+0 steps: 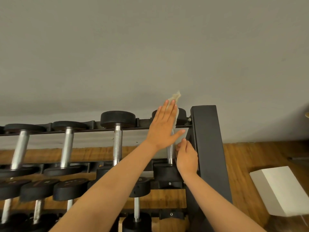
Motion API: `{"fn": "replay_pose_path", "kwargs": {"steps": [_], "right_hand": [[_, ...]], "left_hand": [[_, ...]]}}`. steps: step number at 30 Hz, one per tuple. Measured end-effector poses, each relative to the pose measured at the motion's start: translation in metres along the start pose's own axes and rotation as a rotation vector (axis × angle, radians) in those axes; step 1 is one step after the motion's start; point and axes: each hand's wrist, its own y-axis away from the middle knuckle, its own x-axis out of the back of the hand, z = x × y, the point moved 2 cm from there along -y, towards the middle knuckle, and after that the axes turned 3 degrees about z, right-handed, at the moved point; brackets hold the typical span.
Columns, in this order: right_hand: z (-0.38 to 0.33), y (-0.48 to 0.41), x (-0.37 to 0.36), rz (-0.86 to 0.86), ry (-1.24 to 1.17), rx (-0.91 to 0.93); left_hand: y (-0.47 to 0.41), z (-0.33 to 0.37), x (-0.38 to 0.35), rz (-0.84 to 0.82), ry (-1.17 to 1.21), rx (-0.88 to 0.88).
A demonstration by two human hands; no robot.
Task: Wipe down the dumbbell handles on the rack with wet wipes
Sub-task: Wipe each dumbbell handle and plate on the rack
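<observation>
Wiping the last dumbbell at the right end of the rack's top row

The left hand (164, 126) lies flat, fingers (167, 111) straight, pressing a wet wipe (175, 104) on the far head of the dumbbell (181, 114) beside the rack (207, 139) upright. Its steel handle (170, 153) runs front to back, pointing away towards the wall (150, 47). The right hand (187, 158) curls against the handle; whether it grasps it I cannot tell.
</observation>
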Motion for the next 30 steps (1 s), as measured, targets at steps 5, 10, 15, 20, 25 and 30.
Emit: {"fn": "replay_pose_path", "kwargs": {"steps": [5,10,15,20,25,30], "right_hand": [[-0.004,0.004,0.002,-0.009,-0.018,0.016],[-0.007,0.004,0.006,-0.097,-0.021,0.029],[-0.011,0.004,0.017,-0.231,-0.100,0.033],[-0.032,-0.009,0.032,-0.130,-0.130,0.197],[-0.058,-0.033,0.054,-0.068,-0.022,0.444],[-0.072,-0.046,0.052,-0.191,0.280,0.701]], "left_hand": [[0.002,0.002,0.011,-0.050,-0.005,0.024],[0.011,0.009,0.022,-0.074,0.110,0.161],[0.018,0.010,0.031,-0.088,0.240,0.256],[0.025,0.023,0.041,0.104,0.284,0.371],[0.064,0.041,0.015,0.146,0.380,0.548],[0.077,0.061,-0.009,0.185,0.502,0.818]]}}
